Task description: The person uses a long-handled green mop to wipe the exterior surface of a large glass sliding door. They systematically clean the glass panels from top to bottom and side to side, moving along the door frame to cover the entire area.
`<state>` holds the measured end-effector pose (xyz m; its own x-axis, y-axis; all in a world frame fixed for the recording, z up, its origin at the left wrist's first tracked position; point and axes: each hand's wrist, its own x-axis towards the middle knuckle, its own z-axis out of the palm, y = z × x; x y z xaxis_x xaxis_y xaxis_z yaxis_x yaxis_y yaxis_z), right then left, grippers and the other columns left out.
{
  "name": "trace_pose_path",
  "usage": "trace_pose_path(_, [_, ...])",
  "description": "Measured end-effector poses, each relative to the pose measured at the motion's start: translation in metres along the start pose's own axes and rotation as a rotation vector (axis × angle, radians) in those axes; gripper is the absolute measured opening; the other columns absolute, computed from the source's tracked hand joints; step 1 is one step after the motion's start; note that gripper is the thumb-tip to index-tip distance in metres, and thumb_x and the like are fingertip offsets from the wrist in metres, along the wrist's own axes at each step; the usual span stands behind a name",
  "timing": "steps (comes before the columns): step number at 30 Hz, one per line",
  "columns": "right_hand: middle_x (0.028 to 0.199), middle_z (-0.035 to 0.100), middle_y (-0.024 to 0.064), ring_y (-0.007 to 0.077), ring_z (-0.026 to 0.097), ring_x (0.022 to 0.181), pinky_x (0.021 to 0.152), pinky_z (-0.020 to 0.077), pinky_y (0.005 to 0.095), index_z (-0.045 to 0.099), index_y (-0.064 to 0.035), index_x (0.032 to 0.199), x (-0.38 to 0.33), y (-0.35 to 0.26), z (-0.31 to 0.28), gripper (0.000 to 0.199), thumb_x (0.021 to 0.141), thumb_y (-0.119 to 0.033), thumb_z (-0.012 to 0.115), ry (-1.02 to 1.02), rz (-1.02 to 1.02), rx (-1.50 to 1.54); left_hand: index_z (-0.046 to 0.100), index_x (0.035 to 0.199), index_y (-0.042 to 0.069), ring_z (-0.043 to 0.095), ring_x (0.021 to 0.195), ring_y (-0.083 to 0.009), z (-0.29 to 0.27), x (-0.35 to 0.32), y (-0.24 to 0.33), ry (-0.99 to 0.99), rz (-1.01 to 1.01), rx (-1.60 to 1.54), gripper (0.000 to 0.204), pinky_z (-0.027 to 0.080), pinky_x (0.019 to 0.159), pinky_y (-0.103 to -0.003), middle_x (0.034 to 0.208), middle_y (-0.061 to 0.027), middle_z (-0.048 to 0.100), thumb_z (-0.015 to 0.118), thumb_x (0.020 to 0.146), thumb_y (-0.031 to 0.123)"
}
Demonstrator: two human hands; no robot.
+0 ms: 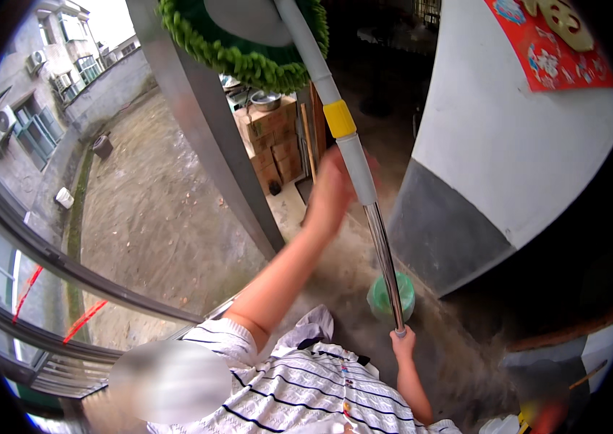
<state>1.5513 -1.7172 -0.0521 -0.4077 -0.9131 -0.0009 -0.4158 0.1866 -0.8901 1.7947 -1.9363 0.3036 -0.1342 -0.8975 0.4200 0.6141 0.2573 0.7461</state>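
Note:
A mop with a round green fringed head [245,54] is raised high at the top of the view. Its pole [353,155] is grey with a yellow collar [339,119] and turns to bare metal lower down. My left hand [332,192], blurred, is wrapped around the grey part just below the yellow collar. My right hand [402,341] grips the bottom end of the metal pole. A striped white shirt [299,390] fills the lower middle of the view.
A slanted metal post [209,137] stands left of the mop. Stacked cardboard boxes [274,141] carry a metal bowl [267,100]. A white and grey wall [509,159] bears a red decoration [552,43]. A green tub [408,289] sits on the ground; a railing [53,257] borders the concrete yard [147,210].

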Motion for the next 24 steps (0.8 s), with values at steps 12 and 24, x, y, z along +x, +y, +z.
trace_pose_path(12, [0.064, 0.058, 0.0163, 0.0363, 0.059, 0.065, 0.060, 0.0456, 0.0409, 0.058, -0.0040, 0.073, 0.238, -0.019, 0.130, 0.022, 0.060, -0.016, 0.071, 0.149, 0.018, -0.270, 0.050, 0.078, 0.008, 0.052, 0.058, -0.0140, -0.159, 0.276, 0.003, 0.334, -0.162, 0.055, 0.022, 0.044, 0.054, -0.028, 0.066, -0.0019, 0.050, 0.070, 0.079, 0.016])
trace_pose_path(24, [0.056, 0.056, 0.0016, 0.0094, 0.050, 0.053, 0.051, 0.0402, 0.0293, 0.058, -0.0032, 0.062, 0.521, -0.106, 0.261, 0.016, 0.069, -0.015, 0.067, -0.774, -0.169, -0.022, 0.040, 0.080, 0.011, 0.041, 0.052, -0.0107, -0.221, 0.459, 0.026, 0.375, 0.125, 0.201, 0.025, 0.036, 0.049, -0.026, 0.063, -0.0003, 0.042, 0.065, 0.083, 0.015])
